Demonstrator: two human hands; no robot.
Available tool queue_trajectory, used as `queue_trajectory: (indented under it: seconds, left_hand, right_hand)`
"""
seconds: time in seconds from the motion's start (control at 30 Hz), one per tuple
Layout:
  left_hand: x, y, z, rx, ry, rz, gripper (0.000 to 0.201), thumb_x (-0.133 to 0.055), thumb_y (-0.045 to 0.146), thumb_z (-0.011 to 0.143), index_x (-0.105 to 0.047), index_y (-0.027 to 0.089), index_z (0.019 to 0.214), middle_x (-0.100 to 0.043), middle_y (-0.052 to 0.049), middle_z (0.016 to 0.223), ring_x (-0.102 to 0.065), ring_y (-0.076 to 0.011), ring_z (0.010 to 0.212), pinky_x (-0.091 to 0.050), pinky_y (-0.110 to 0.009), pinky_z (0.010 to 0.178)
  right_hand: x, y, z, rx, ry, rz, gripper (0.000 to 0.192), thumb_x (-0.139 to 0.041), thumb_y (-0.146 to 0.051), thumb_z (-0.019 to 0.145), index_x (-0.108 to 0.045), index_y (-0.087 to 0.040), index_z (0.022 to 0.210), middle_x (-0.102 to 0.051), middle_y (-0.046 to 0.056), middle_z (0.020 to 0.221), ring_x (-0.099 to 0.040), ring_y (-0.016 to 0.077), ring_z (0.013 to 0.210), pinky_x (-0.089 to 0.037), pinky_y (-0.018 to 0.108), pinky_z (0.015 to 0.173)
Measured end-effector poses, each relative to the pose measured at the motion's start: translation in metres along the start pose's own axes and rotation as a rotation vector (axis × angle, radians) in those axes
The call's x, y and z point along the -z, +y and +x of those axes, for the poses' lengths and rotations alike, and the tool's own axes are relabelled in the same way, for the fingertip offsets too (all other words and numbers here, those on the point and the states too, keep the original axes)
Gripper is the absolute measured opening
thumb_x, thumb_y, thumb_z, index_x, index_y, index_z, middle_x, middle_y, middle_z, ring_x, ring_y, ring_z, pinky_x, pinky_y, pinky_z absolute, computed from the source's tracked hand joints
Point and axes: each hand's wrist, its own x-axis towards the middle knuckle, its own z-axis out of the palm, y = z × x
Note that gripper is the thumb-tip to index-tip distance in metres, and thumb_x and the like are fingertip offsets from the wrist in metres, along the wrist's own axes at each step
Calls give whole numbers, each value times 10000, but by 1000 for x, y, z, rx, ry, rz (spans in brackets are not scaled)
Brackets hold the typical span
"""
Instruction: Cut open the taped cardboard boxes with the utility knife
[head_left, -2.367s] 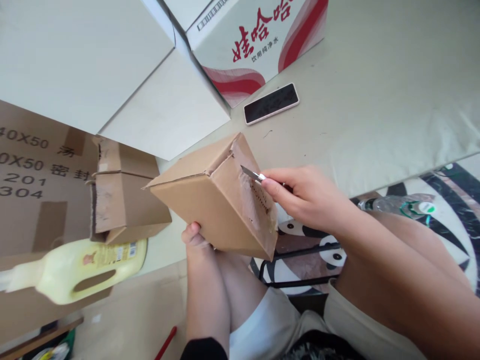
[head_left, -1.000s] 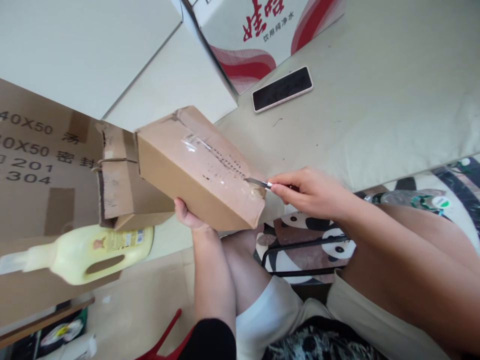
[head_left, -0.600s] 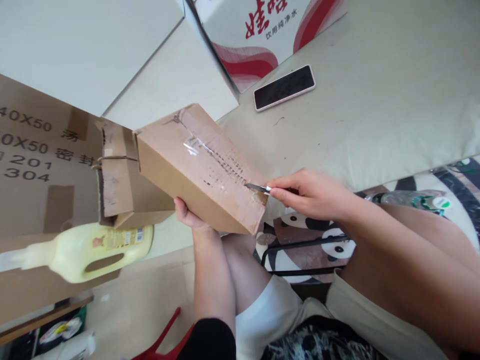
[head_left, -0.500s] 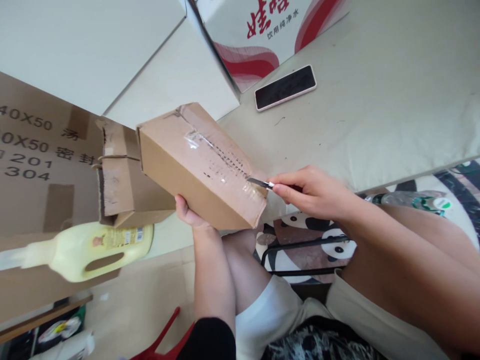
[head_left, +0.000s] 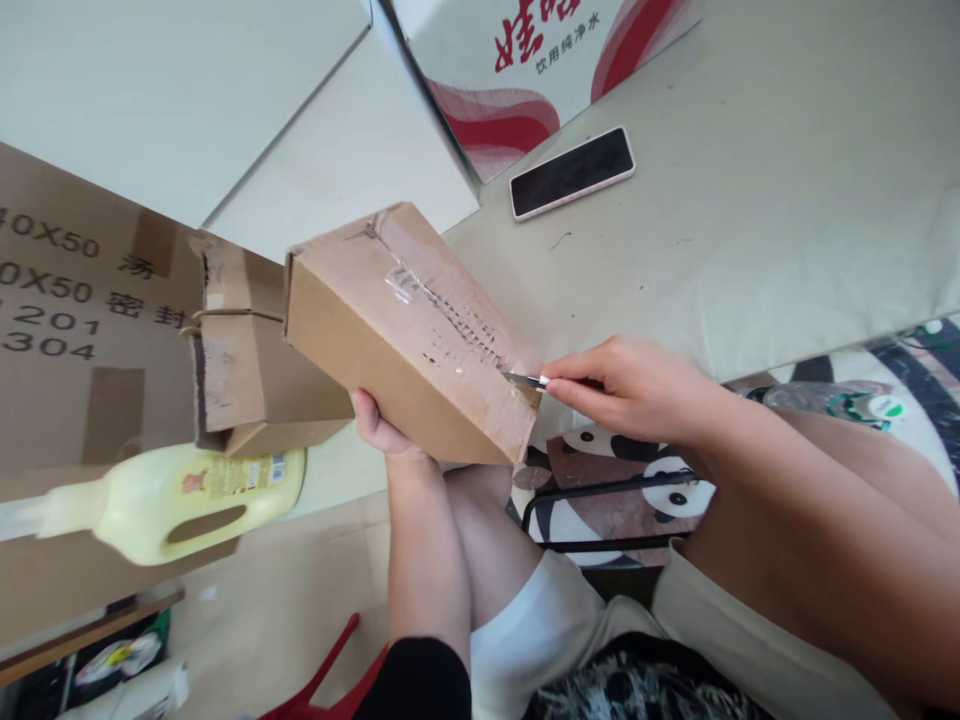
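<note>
While my left hand cupped the taped box from below, my right hand pinched a small knife. Its blade touched the tape

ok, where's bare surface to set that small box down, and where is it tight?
Bare patch: the pale mat, right of the phone and beyond the right hand. Crowded: the left, with the torn carton, yellow jug and the red-and-white case. The left hand holds the small box from below.
</note>
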Motion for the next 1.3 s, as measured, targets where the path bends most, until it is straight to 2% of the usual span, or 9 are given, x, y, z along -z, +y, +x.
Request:
queue_trajectory:
  seconds: [0.1,0.17,0.37,0.5,0.6,0.7,0.83,1.0,1.3]
  left_hand:
    - [-5,1,-2,4,17,36,437,-651,638,813,-704,282,1062,-757,-12,1122,-629,-279,1230,-515,-376,975]
    - [-10,4,-2,-11,41,75,444,-686,644,768,-709,275,1013,-755,-13,1130,-617,-288,1248,-510,-381,993]
    - [-17,6,-2,-38,73,123,435,-758,622,690,-735,272,948,-772,-8,1070,-578,-292,1313,-501,-376,1060]
    - [-12,3,-2,-16,108,172,504,-791,641,635,-750,256,958,-774,-31,1138,-556,-316,1361,-497,-397,1091]
    - [-13,3,-1,-38,127,214,539,-782,664,628,-749,260,983,-758,-27,1198,-562,-326,1364,-507,-410,1097]
    - [-15,4,2,-74,97,251,614,-755,713,629,-742,265,1049,-742,-33,1228,-572,-322,1350,-509,-405,1093]
    - [-13,4,4,-92,55,308,663,-738,761,609,-746,265,1047,-763,-40,1142,-630,-318,1260,-532,-399,1042]
    - [-11,1,4,-89,39,293,574,-754,717,622,-752,251,957,-774,-40,1047,-652,-313,1217,-529,-407,1044]
    - [-14,6,6,-118,41,244,520,-754,684,640,-752,269,953,-755,-25,1137,-603,-300,1292,-523,-397,1065]
  right_hand:
    - [3,2,-1,2,-33,-39,389,-413,-353,977,-739,-186,847,-465,-34,534,-353,101,506,-296,283,564]
    - [6,3,-2,7,-50,-58,373,-414,-339,976,-737,-190,862,-456,-36,542,-350,99,506,-297,284,566]
    - [10,3,-6,-57,-101,-118,370,-416,-358,990,-733,-209,873,-524,-15,592,-389,106,537,-305,281,573]
    - [5,5,-6,-111,-89,-192,352,-414,-340,992,-741,-220,947,-617,34,692,-437,134,606,-285,293,581]
    - [3,6,-5,-137,-73,-204,364,-413,-353,1000,-730,-205,898,-633,49,718,-436,135,613,-281,299,592]
    - [6,3,-5,-137,-107,-173,375,-407,-358,1009,-721,-203,875,-614,34,696,-426,126,606,-296,289,606]
    - [10,-3,-3,-178,-154,-197,345,-415,-334,1008,-734,-220,938,-595,23,686,-425,127,611,-291,282,603]
    - [5,-6,-2,-219,-147,-304,361,-402,-352,1013,-736,-216,1003,-626,50,749,-444,143,634,-247,298,587]
    - [12,-1,-6,-187,-137,-185,336,-422,-352,1008,-717,-221,913,-605,20,705,-436,123,625,-307,274,615]
